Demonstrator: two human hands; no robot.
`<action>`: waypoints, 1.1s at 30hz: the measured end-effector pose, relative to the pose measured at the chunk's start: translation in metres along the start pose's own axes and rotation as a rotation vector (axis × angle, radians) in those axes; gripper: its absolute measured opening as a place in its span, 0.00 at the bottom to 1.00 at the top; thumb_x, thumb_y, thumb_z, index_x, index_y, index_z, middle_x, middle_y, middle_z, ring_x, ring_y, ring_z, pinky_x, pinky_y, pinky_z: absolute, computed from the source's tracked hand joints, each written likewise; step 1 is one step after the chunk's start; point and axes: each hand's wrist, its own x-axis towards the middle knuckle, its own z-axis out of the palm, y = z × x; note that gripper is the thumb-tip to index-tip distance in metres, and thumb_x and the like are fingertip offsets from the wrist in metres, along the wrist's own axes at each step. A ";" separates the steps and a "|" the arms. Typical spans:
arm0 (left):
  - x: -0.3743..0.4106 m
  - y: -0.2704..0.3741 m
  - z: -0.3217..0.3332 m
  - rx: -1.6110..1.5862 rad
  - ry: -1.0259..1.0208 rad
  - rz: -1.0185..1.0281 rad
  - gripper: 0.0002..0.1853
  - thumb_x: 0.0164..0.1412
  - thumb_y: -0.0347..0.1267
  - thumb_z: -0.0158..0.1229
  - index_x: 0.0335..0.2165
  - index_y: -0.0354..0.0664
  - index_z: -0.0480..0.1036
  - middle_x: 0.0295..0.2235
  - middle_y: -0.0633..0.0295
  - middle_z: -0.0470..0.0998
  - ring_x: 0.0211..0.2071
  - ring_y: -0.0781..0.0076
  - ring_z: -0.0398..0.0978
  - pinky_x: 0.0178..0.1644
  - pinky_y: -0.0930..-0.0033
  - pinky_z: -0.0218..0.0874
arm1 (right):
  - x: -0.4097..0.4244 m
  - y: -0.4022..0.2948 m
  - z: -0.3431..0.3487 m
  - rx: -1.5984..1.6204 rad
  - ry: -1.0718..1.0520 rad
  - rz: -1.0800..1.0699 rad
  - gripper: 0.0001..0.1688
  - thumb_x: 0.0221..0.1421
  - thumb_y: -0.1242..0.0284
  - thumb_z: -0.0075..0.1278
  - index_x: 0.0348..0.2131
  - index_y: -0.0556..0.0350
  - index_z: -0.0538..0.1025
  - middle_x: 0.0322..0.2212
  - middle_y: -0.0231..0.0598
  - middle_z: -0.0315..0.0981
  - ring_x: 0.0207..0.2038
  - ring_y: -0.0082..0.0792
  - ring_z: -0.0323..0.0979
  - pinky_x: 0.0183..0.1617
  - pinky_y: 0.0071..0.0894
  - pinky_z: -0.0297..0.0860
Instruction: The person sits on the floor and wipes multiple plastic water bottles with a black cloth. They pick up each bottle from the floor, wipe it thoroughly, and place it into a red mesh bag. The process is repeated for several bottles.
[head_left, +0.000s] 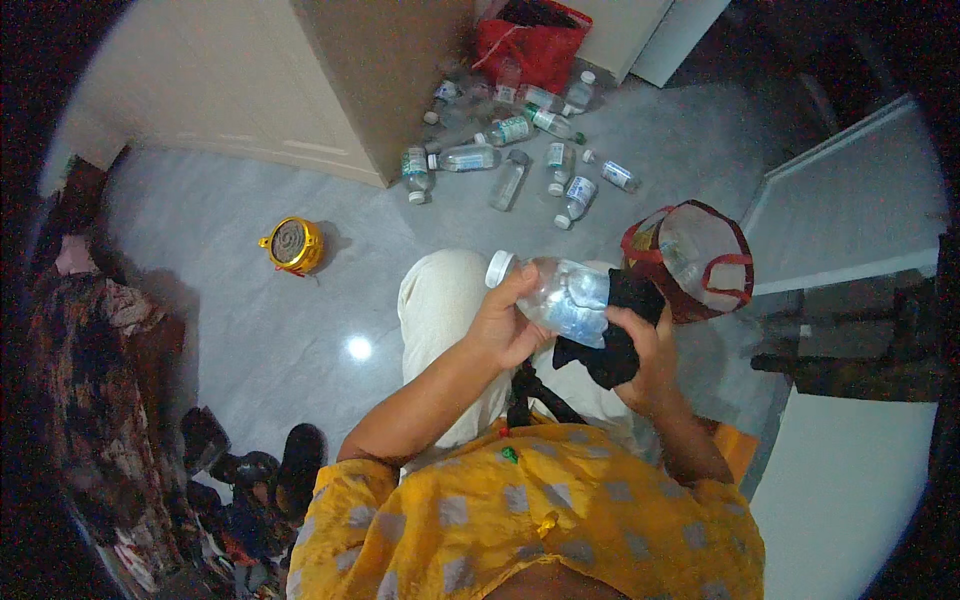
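Observation:
A clear plastic bottle (568, 296) with a white cap (500, 268) lies nearly sideways above my lap. My left hand (510, 322) grips it near the neck, with the thumb on top. In my right hand (646, 352) a black cloth (628, 330) is pressed around the bottle's base. The bottle's bottom end is hidden under the cloth. Beyond my knees several clear plastic bottles (466, 158) with labels lie scattered on the floor, most with white caps and one with a green cap.
A red bag (534, 49) stands behind the scattered bottles. To the right, an open bag with red trim (701, 255) holds something clear. A gold pot (297, 245) with a dark spiral top sits on the grey tiled floor (247, 330). Shoes (300, 465) lie at lower left.

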 end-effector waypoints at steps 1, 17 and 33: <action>0.001 0.000 0.000 0.015 -0.004 0.015 0.29 0.48 0.50 0.58 0.45 0.44 0.66 0.43 0.57 0.71 0.45 0.58 0.69 0.49 0.52 0.62 | 0.003 -0.002 -0.001 -0.017 0.016 -0.004 0.34 0.33 0.69 0.61 0.45 0.48 0.69 0.47 0.59 0.59 0.49 0.59 0.60 0.54 0.53 0.56; -0.008 0.004 0.023 0.330 -0.058 0.292 0.32 0.42 0.33 0.62 0.48 0.41 0.61 0.41 0.57 0.69 0.43 0.66 0.68 0.49 0.62 0.61 | 0.043 0.019 0.014 0.260 0.081 0.243 0.28 0.34 0.83 0.50 0.42 0.57 0.68 0.35 0.49 0.72 0.39 0.50 0.70 0.43 0.42 0.65; -0.013 0.003 0.015 0.395 -0.088 0.331 0.35 0.42 0.37 0.65 0.48 0.40 0.61 0.41 0.60 0.69 0.44 0.70 0.68 0.50 0.67 0.59 | 0.070 -0.037 0.014 -0.067 0.000 0.009 0.28 0.32 0.72 0.56 0.39 0.52 0.68 0.30 0.43 0.69 0.34 0.47 0.69 0.39 0.44 0.62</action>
